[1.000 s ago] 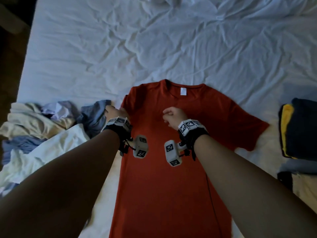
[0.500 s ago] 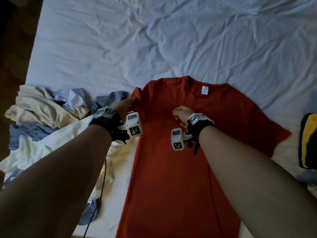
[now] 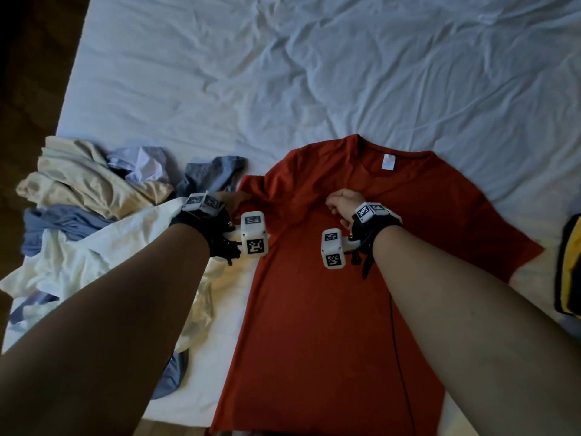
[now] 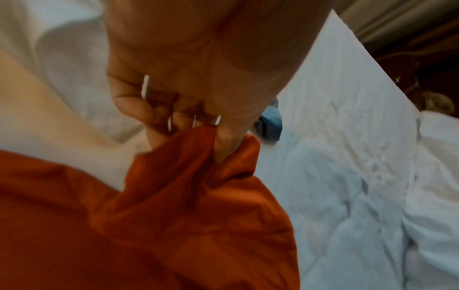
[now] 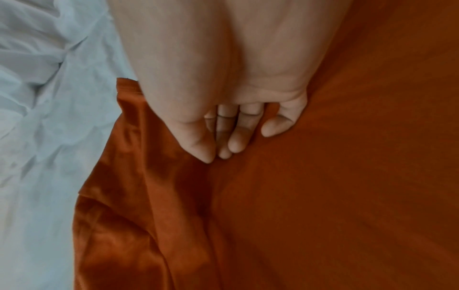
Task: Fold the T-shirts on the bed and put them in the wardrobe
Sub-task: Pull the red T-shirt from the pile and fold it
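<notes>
At the bed's (image 3: 314, 73) left edge lies a loose heap of cream, white and blue clothes (image 3: 94, 215), and just beside it my left hand (image 4: 198, 78) pinches the bunched sleeve of the red T-shirt (image 3: 330, 325) between thumb and curled fingers. The shirt lies spread flat at the bed's near edge, collar away from me, and my right hand (image 5: 238, 117) rests on its chest with fingers loosely bent, gripping nothing. By the right edge sit dark and yellow folded clothes (image 3: 570, 269).
</notes>
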A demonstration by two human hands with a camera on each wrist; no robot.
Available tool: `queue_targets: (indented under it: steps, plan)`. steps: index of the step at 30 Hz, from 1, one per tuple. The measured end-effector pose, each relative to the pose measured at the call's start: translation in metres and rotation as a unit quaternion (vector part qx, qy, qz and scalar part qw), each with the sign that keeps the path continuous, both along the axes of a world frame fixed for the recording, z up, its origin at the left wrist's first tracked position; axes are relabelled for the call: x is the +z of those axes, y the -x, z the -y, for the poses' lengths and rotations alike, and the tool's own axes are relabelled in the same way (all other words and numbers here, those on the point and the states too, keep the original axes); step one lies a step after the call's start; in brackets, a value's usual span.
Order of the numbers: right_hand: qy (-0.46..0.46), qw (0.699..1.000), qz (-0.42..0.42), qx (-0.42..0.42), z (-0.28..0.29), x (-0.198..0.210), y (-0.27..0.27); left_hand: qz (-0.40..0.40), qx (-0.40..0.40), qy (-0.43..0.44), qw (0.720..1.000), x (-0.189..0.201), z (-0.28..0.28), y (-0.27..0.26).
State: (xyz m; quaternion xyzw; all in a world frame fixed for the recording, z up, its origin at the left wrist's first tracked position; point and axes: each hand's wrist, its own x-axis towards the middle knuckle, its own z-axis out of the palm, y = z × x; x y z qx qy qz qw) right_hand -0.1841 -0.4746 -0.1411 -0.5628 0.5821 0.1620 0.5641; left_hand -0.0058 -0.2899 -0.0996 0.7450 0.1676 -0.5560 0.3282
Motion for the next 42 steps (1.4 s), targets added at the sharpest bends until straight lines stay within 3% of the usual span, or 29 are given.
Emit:
queue_targets:
  steps: [3,5,7,10,13,15,18,22,25,29,33,36,39,41,42]
  plan:
    - [0.012,1.0,-0.003,0.008,-0.001,0.004,0.0,0.056,0.078,-0.011,0.995,-0.014,0.006,-0.011]
    - [0.023,0.999,-0.012,0.024,-0.002,0.006,-0.003,0.024,0.126,0.05,0.99,-0.012,0.011,-0.01]
    - [0.037,0.998,-0.03,0.052,-0.003,0.008,-0.008,0.042,0.086,0.097,0.991,0.003,0.016,-0.001]
    - [0.081,0.989,-0.058,0.113,-0.005,0.019,-0.014,0.118,0.082,0.038,0.989,0.001,0.016,-0.001]
    - [0.143,0.979,-0.046,0.14,-0.011,0.027,-0.019,0.213,0.008,-0.009,0.977,0.007,0.011,-0.004]
    - [0.157,0.977,-0.034,0.142,-0.018,0.029,-0.023,0.248,0.021,-0.017,0.968,0.009,0.007,-0.008]
    - [0.154,0.977,-0.023,0.145,-0.024,0.029,-0.03,0.223,0.069,-0.005,0.972,0.003,0.002,-0.015]
    - [0.15,0.976,-0.018,0.154,-0.03,0.028,-0.036,0.29,-0.01,-0.026,0.957,0.007,0.002,-0.013]
    - [0.156,0.975,-0.023,0.159,-0.033,0.025,-0.038,0.383,-0.139,-0.114,0.906,0.013,0.002,-0.012]
    - [0.161,0.973,-0.027,0.162,-0.032,0.022,-0.038,0.365,-0.179,-0.155,0.9,0.013,0.001,-0.014]
    - [0.161,0.973,-0.029,0.161,-0.032,0.02,-0.039,0.363,-0.154,-0.082,0.915,0.008,-0.001,-0.015]
    - [0.159,0.973,-0.029,0.164,-0.031,0.02,-0.039,0.307,-0.044,0.051,0.949,0.006,0.007,-0.013]
    - [0.162,0.972,-0.028,0.166,-0.03,0.02,-0.039,0.16,0.098,0.135,0.973,0.012,0.015,-0.009]
    - [0.164,0.972,-0.029,0.167,-0.03,0.02,-0.039,0.144,0.061,0.147,0.977,0.011,0.014,-0.007]
    - [0.164,0.972,-0.029,0.167,-0.031,0.02,-0.039,0.182,0.008,0.136,0.974,0.008,0.013,-0.009]
